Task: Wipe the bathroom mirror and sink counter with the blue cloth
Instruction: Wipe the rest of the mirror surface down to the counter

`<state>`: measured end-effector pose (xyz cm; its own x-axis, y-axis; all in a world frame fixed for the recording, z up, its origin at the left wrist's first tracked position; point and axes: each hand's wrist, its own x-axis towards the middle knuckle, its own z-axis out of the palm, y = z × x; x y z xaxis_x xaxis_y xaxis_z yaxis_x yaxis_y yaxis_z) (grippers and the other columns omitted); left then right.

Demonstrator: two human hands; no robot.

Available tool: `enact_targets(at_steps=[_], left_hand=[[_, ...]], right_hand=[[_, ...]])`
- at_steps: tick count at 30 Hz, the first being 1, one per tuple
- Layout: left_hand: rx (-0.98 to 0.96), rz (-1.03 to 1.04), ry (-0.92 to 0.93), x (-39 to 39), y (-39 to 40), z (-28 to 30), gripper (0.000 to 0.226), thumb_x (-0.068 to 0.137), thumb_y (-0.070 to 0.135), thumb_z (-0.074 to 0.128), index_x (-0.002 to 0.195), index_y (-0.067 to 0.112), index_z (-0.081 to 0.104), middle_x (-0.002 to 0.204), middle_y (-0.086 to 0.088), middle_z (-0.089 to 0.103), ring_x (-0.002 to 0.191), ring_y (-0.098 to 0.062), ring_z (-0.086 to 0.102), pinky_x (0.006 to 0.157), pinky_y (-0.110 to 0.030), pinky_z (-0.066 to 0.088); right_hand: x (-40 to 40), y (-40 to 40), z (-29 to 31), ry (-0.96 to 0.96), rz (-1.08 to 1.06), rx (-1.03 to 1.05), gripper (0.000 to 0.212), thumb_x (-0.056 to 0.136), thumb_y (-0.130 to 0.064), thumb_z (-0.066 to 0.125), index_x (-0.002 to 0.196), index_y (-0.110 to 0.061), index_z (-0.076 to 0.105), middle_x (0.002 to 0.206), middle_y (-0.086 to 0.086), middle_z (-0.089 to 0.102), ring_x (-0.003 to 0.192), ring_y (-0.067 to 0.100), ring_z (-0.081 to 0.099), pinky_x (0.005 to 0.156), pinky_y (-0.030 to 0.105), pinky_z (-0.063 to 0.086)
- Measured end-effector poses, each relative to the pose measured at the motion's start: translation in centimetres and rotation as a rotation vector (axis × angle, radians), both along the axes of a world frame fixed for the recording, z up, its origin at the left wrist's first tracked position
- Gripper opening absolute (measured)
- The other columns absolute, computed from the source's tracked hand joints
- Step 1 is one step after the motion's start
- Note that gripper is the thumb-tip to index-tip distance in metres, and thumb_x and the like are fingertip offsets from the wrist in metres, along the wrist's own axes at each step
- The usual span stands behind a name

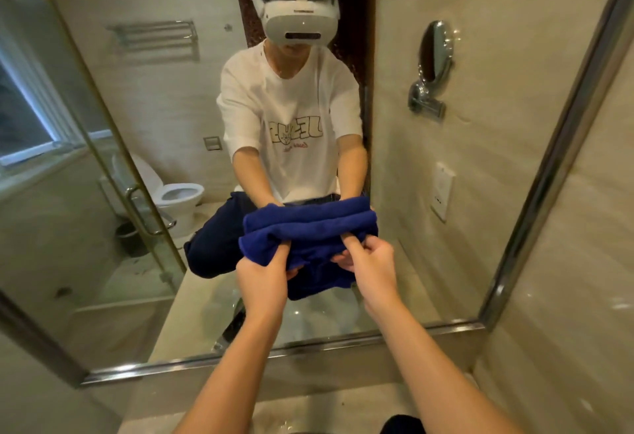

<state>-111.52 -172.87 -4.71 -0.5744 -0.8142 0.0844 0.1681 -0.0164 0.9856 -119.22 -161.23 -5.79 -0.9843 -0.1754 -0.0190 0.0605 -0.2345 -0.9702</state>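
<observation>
Left of centre in the frame, the left hand (262,277) pinches the near edge of the blue cloth (308,231), thumb laid on top and fingers tucked beneath, while just to its right the right hand (370,262) grips the same edge the same way. The cloth, deep blue, plush and bunched into thick folds, is held up against the lower middle of the mirror (429,245). I judge the mirror wiping is underway, with the sink counter (308,409) at the bottom of the frame yet to be wiped.
</observation>
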Motion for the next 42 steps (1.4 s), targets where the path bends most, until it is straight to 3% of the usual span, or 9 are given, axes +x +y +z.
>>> enact_targets(at_steps=[4,9,13,19,23,28,32,35,42], left_hand=[[-0.064,-0.004,0.056,-0.6,0.0,1.2,0.010,0.088,0.019,0.074,0.089,0.025,0.067,0.084,0.001,0.073,0.071,-0.006,0.072,0.064,-0.032,0.059],[-0.037,-0.009,0.028,-0.9,-0.3,-1.6,0.012,0.085,0.017,0.076,0.087,0.027,0.069,0.083,0.007,0.075,0.085,-0.015,0.073,0.078,-0.048,0.060],[-0.045,0.003,-0.045,-1.0,-0.3,-5.6,0.019,0.083,0.008,0.073,0.080,0.024,0.065,0.069,0.013,0.072,0.068,-0.001,0.068,0.066,-0.033,0.055],[0.006,0.008,-0.181,-0.5,-0.1,-11.5,0.019,0.081,0.007,0.074,0.072,0.021,0.064,0.061,0.007,0.069,0.062,-0.003,0.064,0.061,-0.025,0.054],[0.128,-0.026,-0.312,-0.1,0.1,-15.6,0.012,0.079,0.016,0.077,0.076,0.021,0.066,0.075,0.000,0.072,0.082,-0.022,0.071,0.076,-0.042,0.058],[0.268,-0.087,-0.391,-1.0,1.8,-19.6,0.025,0.063,0.040,0.070,0.079,0.021,0.071,0.079,0.000,0.075,0.083,-0.023,0.072,0.080,-0.051,0.059],[0.351,-0.151,-0.401,-2.1,4.2,-21.5,0.033,0.059,0.038,0.068,0.084,0.015,0.072,0.081,-0.003,0.075,0.081,-0.023,0.071,0.081,-0.049,0.058],[0.362,-0.140,-0.404,-2.3,3.8,-21.9,0.036,0.060,0.037,0.068,0.086,0.012,0.072,0.082,-0.005,0.075,0.081,-0.023,0.071,0.080,-0.046,0.058],[0.310,-0.037,-0.382,0.7,-1.5,-23.1,0.015,0.080,0.016,0.076,0.090,0.007,0.069,0.085,-0.009,0.074,0.082,-0.021,0.070,0.071,-0.033,0.056]], right_hand=[[-0.1,0.3,0.8,0.027,-0.023,-0.059,0.024,0.091,-0.025,0.066,0.075,-0.007,0.063,0.064,0.007,0.070,0.067,0.023,0.070,0.076,0.039,0.059],[0.1,-0.2,-1.2,0.047,-0.075,-0.038,0.023,0.093,-0.023,0.064,0.085,-0.002,0.064,0.067,0.009,0.069,0.065,0.019,0.069,0.070,0.034,0.059],[0.3,-0.2,-5.5,0.001,-0.126,0.002,0.022,0.094,-0.020,0.062,0.087,0.001,0.063,0.069,0.011,0.069,0.066,0.021,0.068,0.066,0.029,0.058],[1.1,-0.6,-12.1,-0.100,-0.164,0.039,0.011,0.093,-0.019,0.063,0.094,-0.009,0.065,0.085,0.006,0.074,0.083,0.020,0.072,0.075,0.033,0.058],[1.4,-1.2,-15.3,-0.124,-0.207,0.130,0.004,0.090,-0.012,0.063,0.087,-0.012,0.065,0.081,0.007,0.070,0.075,0.017,0.067,0.072,0.035,0.055],[0.3,-0.3,-17.0,-0.073,-0.253,0.333,0.011,0.084,-0.013,0.064,0.076,-0.019,0.060,0.074,-0.003,0.066,0.069,0.012,0.061,0.064,0.026,0.048],[-1.0,1.4,-19.4,-0.308,-0.356,0.242,0.008,0.087,-0.015,0.060,0.093,-0.019,0.062,0.102,0.009,0.069,0.096,0.028,0.066,0.089,0.047,0.054],[-0.8,1.1,-19.9,-0.341,-0.361,0.196,0.027,0.093,-0.013,0.053,0.120,-0.013,0.057,0.113,0.008,0.066,0.101,0.024,0.064,0.087,0.040,0.053],[1.9,-3.9,-20.9,-0.382,-0.282,0.148,0.037,0.092,-0.013,0.055,0.129,-0.010,0.052,0.120,0.007,0.065,0.104,0.021,0.063,0.090,0.039,0.053]])
